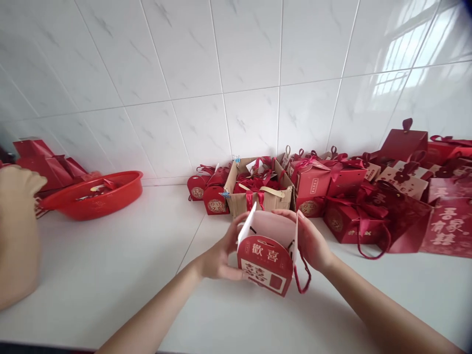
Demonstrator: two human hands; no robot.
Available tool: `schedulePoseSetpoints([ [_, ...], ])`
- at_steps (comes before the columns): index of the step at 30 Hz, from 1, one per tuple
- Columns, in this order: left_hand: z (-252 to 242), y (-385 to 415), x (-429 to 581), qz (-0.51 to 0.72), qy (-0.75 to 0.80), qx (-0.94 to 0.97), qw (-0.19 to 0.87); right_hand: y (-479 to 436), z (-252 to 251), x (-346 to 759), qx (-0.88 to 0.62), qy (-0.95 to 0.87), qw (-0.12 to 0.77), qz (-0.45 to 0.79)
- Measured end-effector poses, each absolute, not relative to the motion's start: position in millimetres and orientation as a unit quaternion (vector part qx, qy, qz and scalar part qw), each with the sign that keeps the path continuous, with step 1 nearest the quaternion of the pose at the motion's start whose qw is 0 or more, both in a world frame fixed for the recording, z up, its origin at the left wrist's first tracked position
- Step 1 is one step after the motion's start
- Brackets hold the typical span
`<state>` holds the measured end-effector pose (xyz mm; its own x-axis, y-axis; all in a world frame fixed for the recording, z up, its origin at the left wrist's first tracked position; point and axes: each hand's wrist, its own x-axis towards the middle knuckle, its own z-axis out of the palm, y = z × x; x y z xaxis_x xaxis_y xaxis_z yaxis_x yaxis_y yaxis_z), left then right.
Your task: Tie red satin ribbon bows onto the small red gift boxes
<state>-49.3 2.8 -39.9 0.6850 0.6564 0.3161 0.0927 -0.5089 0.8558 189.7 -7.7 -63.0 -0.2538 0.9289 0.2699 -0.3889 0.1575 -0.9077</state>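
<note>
A red gift box (266, 260) with white lettering and an arched front is held between both hands above the white counter. Its top is open, showing a white inside. My left hand (226, 253) grips the left side, thumb on the front near the bottom. On the right side, my right hand (311, 241) has its fingers along the raised side flap. A dark red cord handle (303, 275) hangs from the box by my right hand. Just behind stands a cardboard box (269, 200) full of red ribbons.
Several red gift boxes (313, 179) and bags crowd the counter's right side along the tiled wall (250, 59). Two small red boxes (216, 199) stand left of the cardboard box. A red plastic basin (106, 202) and a beige object (18, 236) are at the left.
</note>
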Motion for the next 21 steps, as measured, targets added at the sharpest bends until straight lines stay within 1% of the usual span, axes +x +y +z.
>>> schedulePoseSetpoints([
  [2, -46, 14, -39, 0.218, 0.199, 0.788, 0.540, -7, -63, 196, -0.275, -0.523, 0.556, 0.585],
  [3, -49, 20, -34, 0.191, 0.204, 0.773, 0.570, -7, -63, 199, -0.285, -0.532, 0.561, 0.567],
  [5, -53, 31, -28, 0.192, 0.246, 0.741, 0.594, -5, -61, 203, -0.301, -0.546, 0.567, 0.538],
  [6, -54, 35, -26, 0.214, 0.272, 0.727, 0.593, -5, -60, 204, -0.308, -0.553, 0.565, 0.529],
  [8, -52, 37, -26, 0.298, 0.321, 0.707, 0.555, -5, -58, 204, -0.321, -0.576, 0.552, 0.511],
  [11, -46, 28, -29, 0.425, 0.338, 0.726, 0.422, -8, -54, 204, -0.340, -0.630, 0.522, 0.464],
  [13, -42, 19, -32, 0.441, 0.302, 0.778, 0.331, -10, -53, 204, -0.338, -0.673, 0.502, 0.426],
  [15, -41, 11, -34, 0.413, 0.259, 0.829, 0.273, -12, -52, 205, -0.328, -0.710, 0.490, 0.385],
  [18, -43, 5, -34, 0.389, 0.224, 0.855, 0.259, -12, -51, 207, -0.329, -0.730, 0.503, 0.326],
  [21, -46, 5, -35, 0.423, 0.210, 0.834, 0.287, -10, -51, 211, -0.333, -0.731, 0.524, 0.283],
])
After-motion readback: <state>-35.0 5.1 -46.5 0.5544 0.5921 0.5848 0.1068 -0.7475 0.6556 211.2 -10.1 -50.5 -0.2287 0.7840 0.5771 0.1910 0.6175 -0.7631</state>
